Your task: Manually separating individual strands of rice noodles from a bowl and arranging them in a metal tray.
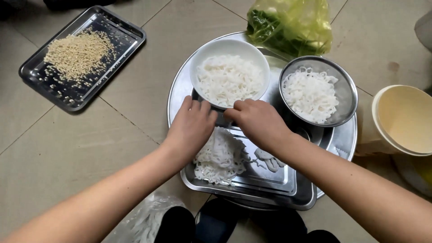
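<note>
Head view: left hand [192, 125] and right hand [257, 122] both grip white noodle bowl [229, 74] rim; strainer [318, 91] at 3 o'clock.

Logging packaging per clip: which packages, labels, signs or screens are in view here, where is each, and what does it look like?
Yellow-green plastic bag: top centre, crumpled, translucent, leafy greens inside.
Clear plastic bag: bottom edge, below the left forearm, crumpled, whitish contents.
Labels, signs, screens: none visible.
</note>
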